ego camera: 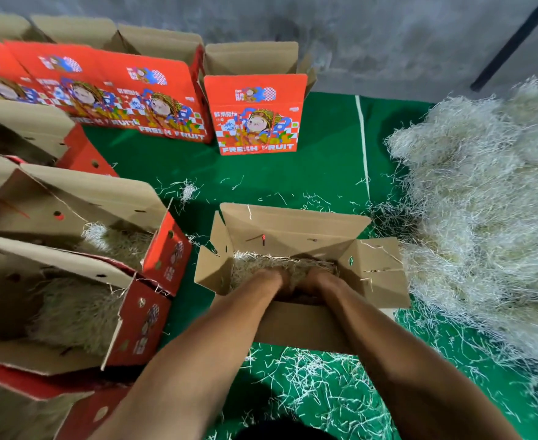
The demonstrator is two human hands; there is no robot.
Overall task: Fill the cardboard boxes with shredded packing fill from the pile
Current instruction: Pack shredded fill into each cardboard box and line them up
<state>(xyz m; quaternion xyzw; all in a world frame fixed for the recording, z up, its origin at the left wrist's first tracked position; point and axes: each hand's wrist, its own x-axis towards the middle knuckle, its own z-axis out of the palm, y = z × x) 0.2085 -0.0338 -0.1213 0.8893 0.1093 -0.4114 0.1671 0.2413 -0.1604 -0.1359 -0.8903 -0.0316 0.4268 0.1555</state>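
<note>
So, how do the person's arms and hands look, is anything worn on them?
Both forearms are bare up to the picture's lower edge: no sleeves, gloves, watch or bracelet show. The left hand and the right hand are bare as well. The fingers are sunk in the fill, so rings cannot be checked.

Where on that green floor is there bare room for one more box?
The mat is bare between the upright red box and the open box holding both hands. It is crowded left with filled boxes and right with the pile; scraps litter the near floor.
</note>
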